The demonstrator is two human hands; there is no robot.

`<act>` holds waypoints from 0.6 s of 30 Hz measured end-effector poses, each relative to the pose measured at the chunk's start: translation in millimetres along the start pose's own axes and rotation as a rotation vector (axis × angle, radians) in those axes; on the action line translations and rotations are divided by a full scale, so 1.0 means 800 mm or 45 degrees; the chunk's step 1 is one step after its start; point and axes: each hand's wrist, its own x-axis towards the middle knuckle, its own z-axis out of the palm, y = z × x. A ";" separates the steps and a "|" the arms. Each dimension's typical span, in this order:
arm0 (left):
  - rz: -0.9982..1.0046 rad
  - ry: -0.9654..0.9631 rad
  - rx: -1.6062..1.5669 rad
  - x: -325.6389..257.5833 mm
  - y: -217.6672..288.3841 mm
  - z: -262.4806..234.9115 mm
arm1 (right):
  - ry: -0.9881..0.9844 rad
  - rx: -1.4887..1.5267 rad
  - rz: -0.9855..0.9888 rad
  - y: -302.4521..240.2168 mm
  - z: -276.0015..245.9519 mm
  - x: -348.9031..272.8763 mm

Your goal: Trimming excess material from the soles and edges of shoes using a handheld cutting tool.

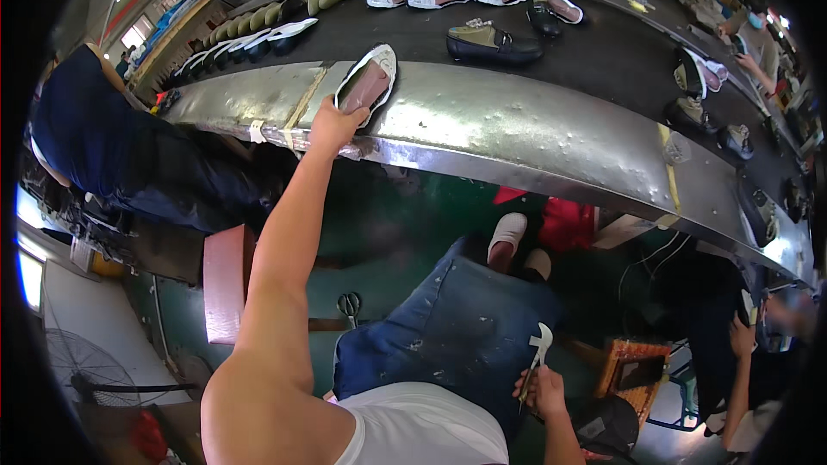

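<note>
At far left a person in dark blue (pixel 112 151) stands by the metal ledge (pixel 517 133). The left hand (pixel 334 125) reaches far forward and grips the heel end of a white-rimmed shoe upper (pixel 369 79), which lies on the ledge beside the black conveyor belt (pixel 603 52). Near right, over the denim apron (pixel 448 336), the right hand (pixel 543 387) is closed around a pale hand tool (pixel 538 351). A co-worker's arm (pixel 741 362) shows at the right edge.
</note>
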 end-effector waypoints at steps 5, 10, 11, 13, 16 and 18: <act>0.037 -0.051 0.001 -0.005 0.003 -0.026 | 0.035 0.007 -0.042 0.003 0.016 -0.008; 0.764 0.152 0.074 -0.093 0.053 -0.110 | 0.115 0.012 -0.149 0.020 0.019 -0.022; 0.822 0.060 -0.134 -0.111 0.062 -0.124 | 0.125 0.009 -0.135 0.024 0.017 -0.027; 0.760 -0.121 -0.656 -0.154 0.088 -0.132 | 0.157 -0.025 -0.152 0.023 0.016 -0.029; 0.517 -0.478 -1.251 -0.215 0.101 -0.108 | 0.173 -0.014 -0.127 0.023 0.017 -0.032; 0.377 -0.896 -1.413 -0.244 0.088 -0.068 | 0.143 -0.001 -0.152 0.017 0.020 -0.033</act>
